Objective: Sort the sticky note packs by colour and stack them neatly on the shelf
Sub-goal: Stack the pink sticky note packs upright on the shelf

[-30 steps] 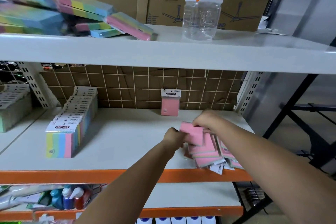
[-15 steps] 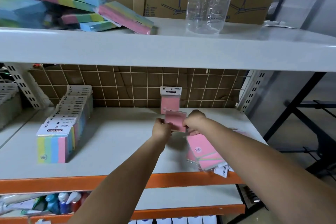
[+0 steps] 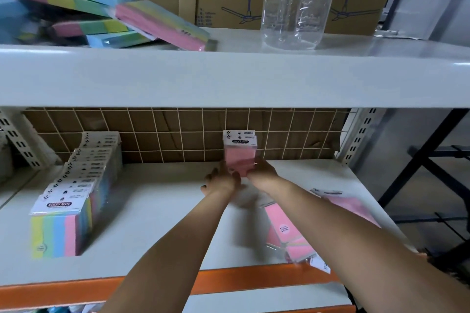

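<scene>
Two hands, the left hand [image 3: 221, 180] and right hand [image 3: 262, 173], are clamped on a pink pack [image 3: 240, 160] being stood against the shelf [image 3: 162, 206] back, likely needing careful squaring next.

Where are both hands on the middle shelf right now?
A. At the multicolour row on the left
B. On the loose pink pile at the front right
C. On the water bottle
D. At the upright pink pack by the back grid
D: the left hand and right hand meet at the upright pink pack against the back grid, away from the loose pink pile.
</scene>
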Available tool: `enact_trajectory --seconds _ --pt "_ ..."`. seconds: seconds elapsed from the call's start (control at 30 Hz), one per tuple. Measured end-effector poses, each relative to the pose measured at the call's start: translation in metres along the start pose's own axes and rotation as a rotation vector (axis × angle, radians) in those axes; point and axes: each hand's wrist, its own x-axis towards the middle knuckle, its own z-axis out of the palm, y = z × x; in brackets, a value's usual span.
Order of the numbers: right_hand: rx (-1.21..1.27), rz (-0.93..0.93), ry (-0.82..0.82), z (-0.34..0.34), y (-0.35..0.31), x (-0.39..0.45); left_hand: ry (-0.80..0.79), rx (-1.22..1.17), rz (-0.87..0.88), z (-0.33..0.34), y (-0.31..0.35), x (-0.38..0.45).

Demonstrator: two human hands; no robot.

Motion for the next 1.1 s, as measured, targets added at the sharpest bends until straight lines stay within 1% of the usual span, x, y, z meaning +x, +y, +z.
enact_trajectory --seconds 0.17,0.47,0.63,0.8,0.87,1.0,1.1 --pt "0.075 0.025 -0.035 0.006 0.007 0.015 -0.015 0.067 0.031 0.006 -0.002 0.01" --pt "0.083 0.04 -0.117 0.022 0.021 0.044 0.005 0.194 0.064 -0.001 -0.005 0.02" --pt "0.129 0.02 -0.182 0.043 0.054 0.103 0.005 0.197 0.078 -0.003 -0.007 0.02" --pt "0.071 0.02 -0.154 0.02 0.019 0.045 -0.029 0.139 0.078 -0.004 -0.01 0.022" --pt "0.028 0.02 -0.161 0.014 0.015 0.036 -0.039 0.105 0.06 -0.004 -0.009 0.02" --pt "-0.056 0.057 -0.144 -0.008 0.006 0.011 -0.059 0.07 -0.045 -0.007 -0.001 0.006" --pt "-0.13 0.081 -0.204 -0.029 0.001 -0.001 -0.103 0.084 -0.103 -0.011 0.005 -0.01"
